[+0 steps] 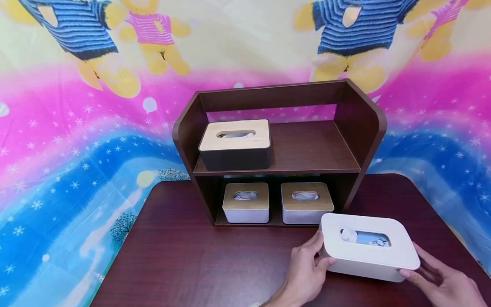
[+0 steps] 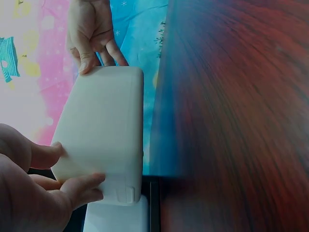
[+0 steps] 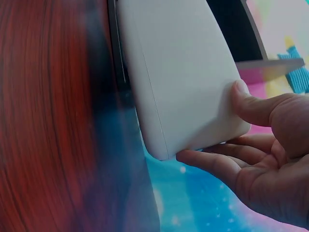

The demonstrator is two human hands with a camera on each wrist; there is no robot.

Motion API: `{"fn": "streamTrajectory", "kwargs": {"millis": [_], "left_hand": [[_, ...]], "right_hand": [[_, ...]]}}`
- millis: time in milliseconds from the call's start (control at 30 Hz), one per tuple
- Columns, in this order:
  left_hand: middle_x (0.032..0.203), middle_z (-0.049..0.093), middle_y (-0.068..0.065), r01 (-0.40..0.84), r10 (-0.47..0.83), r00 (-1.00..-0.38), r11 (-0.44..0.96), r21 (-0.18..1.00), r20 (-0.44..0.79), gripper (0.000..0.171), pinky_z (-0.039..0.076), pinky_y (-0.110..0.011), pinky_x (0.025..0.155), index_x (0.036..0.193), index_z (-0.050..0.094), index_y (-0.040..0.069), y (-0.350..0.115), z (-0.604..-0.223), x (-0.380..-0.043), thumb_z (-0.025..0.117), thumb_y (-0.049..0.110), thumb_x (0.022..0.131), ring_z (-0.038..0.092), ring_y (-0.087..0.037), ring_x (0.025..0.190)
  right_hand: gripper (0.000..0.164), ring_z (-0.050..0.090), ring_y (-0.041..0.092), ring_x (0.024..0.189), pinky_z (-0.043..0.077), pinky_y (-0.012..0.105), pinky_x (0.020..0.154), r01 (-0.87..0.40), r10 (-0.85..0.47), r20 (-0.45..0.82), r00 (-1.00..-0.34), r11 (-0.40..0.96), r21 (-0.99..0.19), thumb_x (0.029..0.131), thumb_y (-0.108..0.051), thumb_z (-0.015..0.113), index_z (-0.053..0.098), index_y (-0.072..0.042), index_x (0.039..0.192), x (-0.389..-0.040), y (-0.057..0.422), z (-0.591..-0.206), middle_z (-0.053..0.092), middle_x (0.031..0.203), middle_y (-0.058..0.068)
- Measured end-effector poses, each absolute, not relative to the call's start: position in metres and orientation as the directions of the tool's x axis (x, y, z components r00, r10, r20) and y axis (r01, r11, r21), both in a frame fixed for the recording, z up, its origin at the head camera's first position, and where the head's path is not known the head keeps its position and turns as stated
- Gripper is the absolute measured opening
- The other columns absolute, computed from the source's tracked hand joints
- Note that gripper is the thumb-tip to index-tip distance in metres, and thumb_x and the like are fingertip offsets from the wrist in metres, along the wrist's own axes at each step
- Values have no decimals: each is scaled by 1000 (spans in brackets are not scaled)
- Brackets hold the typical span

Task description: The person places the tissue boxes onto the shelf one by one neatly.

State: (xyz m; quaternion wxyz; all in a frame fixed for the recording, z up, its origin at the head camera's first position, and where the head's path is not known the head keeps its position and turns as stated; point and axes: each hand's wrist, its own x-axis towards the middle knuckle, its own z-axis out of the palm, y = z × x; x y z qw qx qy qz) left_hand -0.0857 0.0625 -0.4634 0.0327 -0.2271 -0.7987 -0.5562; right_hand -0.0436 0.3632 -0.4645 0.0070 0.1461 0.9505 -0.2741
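Observation:
A white tissue box point(image 1: 364, 266) with an oval slot in its pale lid is held between both hands, tilted slightly, at the right front of the shelf. My left hand point(image 1: 304, 273) grips its left end, thumb on the near side. At the opposite end my right hand point(image 1: 445, 279) grips the corner, with the thumb on the near face. In the left wrist view the tissue box point(image 2: 101, 121) spans from one hand to the other. Seen from the right wrist, the right thumb and fingers pinch the end of the tissue box point(image 3: 188, 82).
A dark brown two-tier shelf point(image 1: 314, 140) stands on the reddish-brown table point(image 1: 215, 260). On its upper tier, at left, sits a black tissue box point(image 1: 235, 157) with a wooden lid. Two white wooden-lidded tissue boxes point(image 1: 247, 215) stand below. A patterned cloth point(image 1: 76, 170) hangs behind.

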Motion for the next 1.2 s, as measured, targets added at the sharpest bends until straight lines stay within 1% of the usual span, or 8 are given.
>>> {"fn": "streamTrajectory", "kwargs": {"millis": [200, 433, 667, 833, 900, 967, 1067, 1200], "left_hand": [[153, 58, -26, 313, 275, -928, 211, 926, 251, 57, 54, -20, 104, 149, 56, -7, 46, -463, -85, 76, 8, 98, 58, -26, 140], [152, 58, -26, 211, 214, -959, 110, 971, 185, 55, 56, -22, 100, 146, 59, -6, 25, -460, -80, 78, 6, 96, 58, -28, 138], [152, 60, -23, 141, 149, -981, 111, 984, 124, 55, 57, -24, 101, 145, 62, -2, 5, -457, -76, 80, 8, 94, 58, -26, 139], [151, 62, -19, 109, 98, -990, 123, 986, 97, 55, 57, -23, 100, 144, 64, 1, -5, -457, -76, 82, 9, 92, 60, -27, 139], [150, 62, -18, 102, 85, -992, 120, 987, 92, 56, 57, -23, 100, 144, 64, 1, -9, -456, -76, 83, 8, 92, 60, -28, 139], [150, 62, -18, 89, 75, -994, 107, 990, 81, 56, 56, -24, 101, 144, 63, 0, -13, -454, -76, 82, 6, 92, 60, -28, 139], [150, 62, -19, 78, 63, -995, 90, 993, 73, 56, 56, -25, 102, 144, 63, -1, -19, -451, -75, 81, 4, 92, 60, -29, 139], [150, 61, -24, 100, 53, -994, 67, 993, 96, 54, 58, -28, 101, 144, 63, -2, -27, -445, -73, 80, 4, 94, 64, -31, 135]], "right_hand": [[94, 77, 51, 100, 64, 37, 64, 268, 284, -56, -957, 794, -546, 95, -48, 82, 40, 5, 159, -42, 344, -464, 59, 134, 40], [91, 80, 40, 97, 57, 15, 58, 271, 305, -47, -951, 751, -603, 92, -48, 84, 45, -3, 160, -41, 317, -462, 63, 134, 35], [84, 76, 46, 107, 59, 20, 62, 190, 258, 30, -966, 780, -596, 92, -47, 85, 52, -7, 157, -43, 299, -462, 68, 131, 32], [75, 74, 48, 107, 44, 0, 65, 97, 228, 154, -961, 804, -586, 92, -36, 86, 56, -5, 153, -43, 282, -462, 71, 128, 30], [73, 77, 39, 104, 30, -8, 64, 76, 233, 193, -953, 802, -592, 91, -33, 87, 58, -6, 152, -42, 276, -462, 72, 129, 28], [71, 77, 10, 100, 33, -8, 65, 57, 240, 221, -945, 788, -613, 90, -30, 89, 60, -7, 151, -42, 270, -461, 71, 130, 27], [70, 55, -29, 96, 37, -8, 67, 31, 254, 254, -933, 761, -648, 88, -25, 91, 62, -8, 149, -40, 261, -458, 71, 132, 26], [69, 41, -42, 87, 42, -6, 65, 14, 267, 264, -927, 727, -686, 87, -21, 92, 63, -8, 149, -40, 251, -453, 70, 132, 27]]}}
